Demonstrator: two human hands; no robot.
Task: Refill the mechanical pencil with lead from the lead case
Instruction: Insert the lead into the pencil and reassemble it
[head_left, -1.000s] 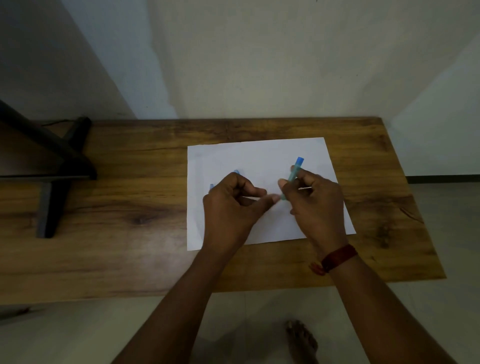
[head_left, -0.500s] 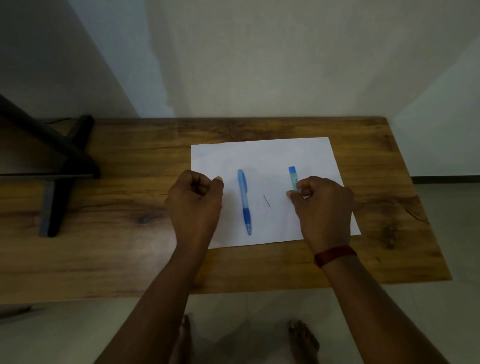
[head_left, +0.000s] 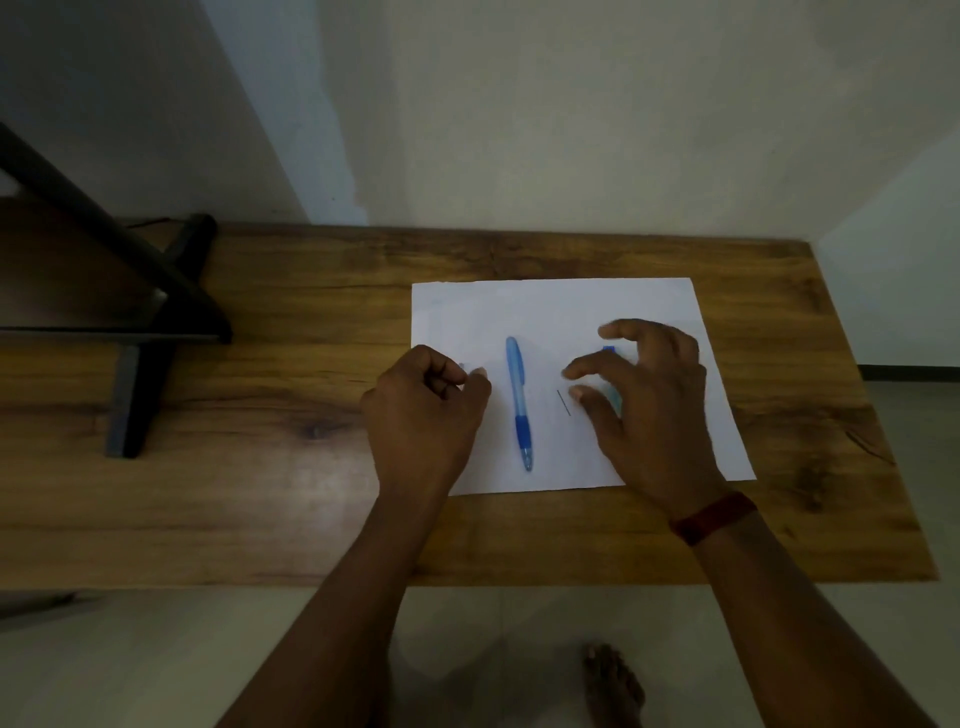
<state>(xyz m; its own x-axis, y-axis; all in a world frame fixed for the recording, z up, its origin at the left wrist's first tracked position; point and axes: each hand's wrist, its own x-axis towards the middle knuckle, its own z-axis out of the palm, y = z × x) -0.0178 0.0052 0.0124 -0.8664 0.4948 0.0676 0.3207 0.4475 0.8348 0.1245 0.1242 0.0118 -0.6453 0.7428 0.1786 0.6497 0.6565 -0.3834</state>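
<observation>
Our right hand (head_left: 649, 400) has let go and spread its fingers over the lead case (head_left: 609, 349), right of the pencil (head_left: 518, 402), while our left hand (head_left: 423, 415) is a fist.

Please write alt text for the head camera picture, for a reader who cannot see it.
A blue mechanical pencil and a thin lead lie on white paper on a wooden table. The left hand is curled; the right hand is open over the lead case.

My pencil (head_left: 518, 400) is pale blue with a darker blue grip. The paper (head_left: 550, 312) is white, the table (head_left: 311, 415) brown woodgrain. At three o'clock, the case (head_left: 609, 349) shows blue. My wristband (head_left: 712, 517) is dark red.
</observation>
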